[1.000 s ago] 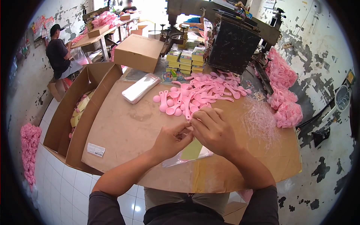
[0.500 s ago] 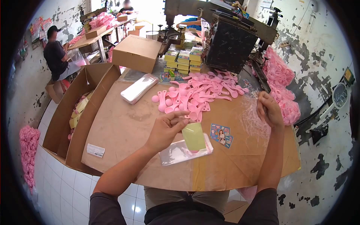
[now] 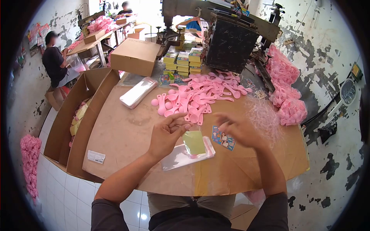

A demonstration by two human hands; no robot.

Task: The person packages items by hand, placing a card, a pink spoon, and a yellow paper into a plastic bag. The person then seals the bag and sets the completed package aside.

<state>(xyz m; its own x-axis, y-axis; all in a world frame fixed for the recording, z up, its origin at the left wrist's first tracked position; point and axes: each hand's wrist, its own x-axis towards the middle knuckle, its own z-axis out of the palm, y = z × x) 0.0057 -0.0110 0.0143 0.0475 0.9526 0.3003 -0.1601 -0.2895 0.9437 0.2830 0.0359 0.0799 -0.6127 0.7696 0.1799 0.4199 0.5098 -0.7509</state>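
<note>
My left hand (image 3: 169, 133) pinches the top edge of a clear plastic bag with a yellow-green card (image 3: 194, 142) inside it. A bit of pink shows at the bottom of that bag. Below it a stack of clear bags (image 3: 179, 157) lies on the cardboard. My right hand (image 3: 241, 130), blurred by motion, is over the blue printed cards (image 3: 223, 138); its fingers look apart, and I see nothing in them. Just beyond both hands spreads a heap of pink measuring spoons (image 3: 196, 94).
A second stack of clear bags (image 3: 138, 92) lies at the left, beside an open carton (image 3: 86, 131) holding packed pieces. Card stacks (image 3: 183, 59) stand behind the spoons, near a black machine (image 3: 231, 42). Thin plastic strips (image 3: 264, 119) lie at right. A co-worker (image 3: 56, 61) sits far left.
My right hand has moved left and down from the plastic strips to near the blue cards, its fingers loosening. My left hand still holds the bag, nearly in the same place.
</note>
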